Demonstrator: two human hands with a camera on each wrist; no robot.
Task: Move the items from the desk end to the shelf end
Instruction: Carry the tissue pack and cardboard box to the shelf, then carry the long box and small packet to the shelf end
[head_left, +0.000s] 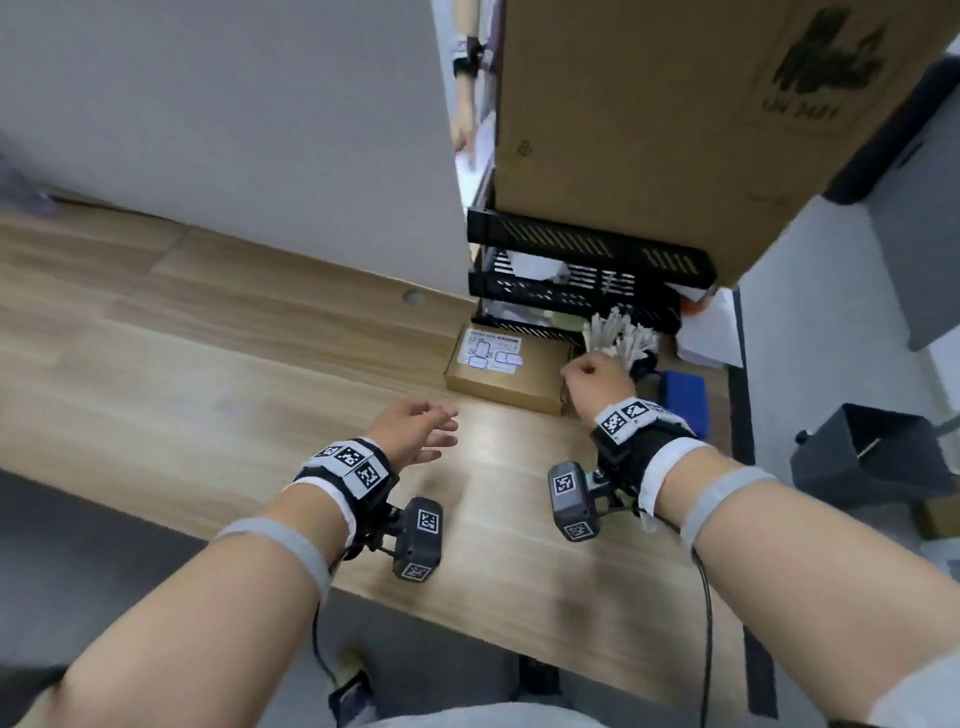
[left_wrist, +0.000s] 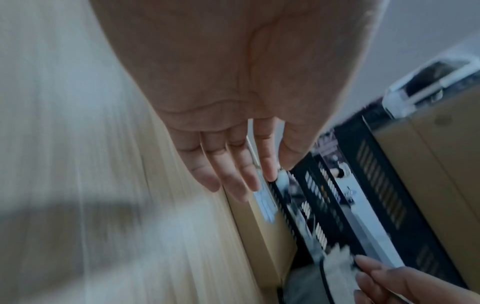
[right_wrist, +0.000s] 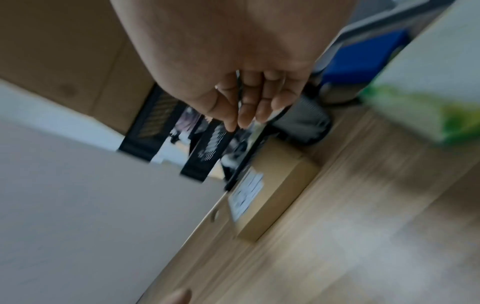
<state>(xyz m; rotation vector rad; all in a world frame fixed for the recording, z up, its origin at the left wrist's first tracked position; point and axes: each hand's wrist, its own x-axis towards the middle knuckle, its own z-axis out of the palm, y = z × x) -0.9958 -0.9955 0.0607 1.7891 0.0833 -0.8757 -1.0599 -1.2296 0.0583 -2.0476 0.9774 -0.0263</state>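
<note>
My right hand (head_left: 589, 370) grips a bundle of white cable ties (head_left: 621, 335), held just in front of the lowest tier of the black tray shelf (head_left: 582, 275). In the left wrist view the same bundle (left_wrist: 337, 261) shows blurred beside the right hand's fingers (left_wrist: 376, 275). Left of it, a small cardboard box (head_left: 506, 366) with a white label lies on the wooden desk (head_left: 208, 364) against the shelf. My left hand (head_left: 441, 431) hovers over the desk near that box, fingers straight (left_wrist: 233, 174), holding nothing. In the right wrist view the right hand's fingers (right_wrist: 249, 102) are curled.
A large cardboard box (head_left: 675, 130) sits on top of the shelf. A white partition (head_left: 234, 114) runs along the desk's back. A blue item (head_left: 685, 395) and white papers (head_left: 711, 332) lie right of the shelf. A black bin (head_left: 872, 457) stands on the floor.
</note>
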